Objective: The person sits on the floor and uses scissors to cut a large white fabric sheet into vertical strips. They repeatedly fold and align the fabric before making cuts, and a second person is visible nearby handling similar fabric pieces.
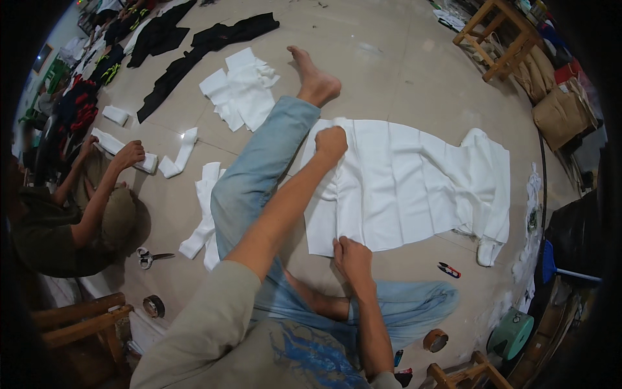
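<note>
1. A co-worker (pixel 58 214) sits on the floor at the left, with a rolled white cloth (pixel 123 150) under their hands.
2. Scissors (pixel 148 257) lie on the tiled floor (pixel 389 58), near a roll of tape (pixel 153 306).
3. Black garments (pixel 194 45) lie spread at the top, and just beside them sits a heap of white pieces (pixel 241 87).
4. A small red-and-blue thread snip (pixel 448 270) lies near a brown tape roll (pixel 435 340).
5. A wooden stool (pixel 495 35) stands at the upper right, beside brown sacks (pixel 560 110).
6. A green spool (pixel 512 334) rests at the lower right.

White cloth (pixel 414 181), light-blue jeans (pixel 259 175), black garments (pixel 194 45), perhaps red-handled snips (pixel 448 270).
</note>
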`<state>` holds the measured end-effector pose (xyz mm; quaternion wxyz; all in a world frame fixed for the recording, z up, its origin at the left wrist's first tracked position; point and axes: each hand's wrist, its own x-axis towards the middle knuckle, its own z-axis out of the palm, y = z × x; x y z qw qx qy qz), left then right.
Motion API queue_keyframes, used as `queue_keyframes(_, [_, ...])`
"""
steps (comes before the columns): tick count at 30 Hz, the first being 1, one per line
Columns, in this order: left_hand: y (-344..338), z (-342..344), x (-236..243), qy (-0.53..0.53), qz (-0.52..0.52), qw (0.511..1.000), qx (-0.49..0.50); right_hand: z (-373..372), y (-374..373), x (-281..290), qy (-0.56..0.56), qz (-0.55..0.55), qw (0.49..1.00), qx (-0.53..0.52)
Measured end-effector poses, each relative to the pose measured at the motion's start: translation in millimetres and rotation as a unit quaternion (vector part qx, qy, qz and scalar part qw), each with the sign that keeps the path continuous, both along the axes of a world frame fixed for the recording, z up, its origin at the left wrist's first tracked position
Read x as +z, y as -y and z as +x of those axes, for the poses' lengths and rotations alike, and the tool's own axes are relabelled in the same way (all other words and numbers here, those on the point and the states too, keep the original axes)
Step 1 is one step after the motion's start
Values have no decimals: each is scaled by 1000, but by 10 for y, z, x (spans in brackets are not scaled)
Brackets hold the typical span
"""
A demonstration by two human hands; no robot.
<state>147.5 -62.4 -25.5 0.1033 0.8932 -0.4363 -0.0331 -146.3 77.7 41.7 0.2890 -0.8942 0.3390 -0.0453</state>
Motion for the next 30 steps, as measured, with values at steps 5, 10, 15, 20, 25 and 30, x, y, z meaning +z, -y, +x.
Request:
queue_keyframes(5, [11, 377, 317, -72, -73, 991, 90, -861, -370, 255, 23, 36, 999, -24])
queue_keyframes(10, [-156, 138, 372, -104, -17, 994, 39, -795, -573, 286, 21, 48, 997, -52])
queue_keyframes(15, [-213, -127, 232, -57, -73, 995, 32, -588, -340, 68, 14, 42, 992, -122])
queue_keyframes(20, [-189, 291, 155, -61, -122, 988, 70, -907, -638, 19, 22, 82, 996, 40])
queue_keyframes(25, [-534, -218, 200, -178, -207, 953, 130, -600, -163, 337, -21, 166, 985, -49])
queue_keyframes(30, [-1495, -1125, 163, -201, -329, 923, 3, -511, 164, 48, 125, 203, 947, -216])
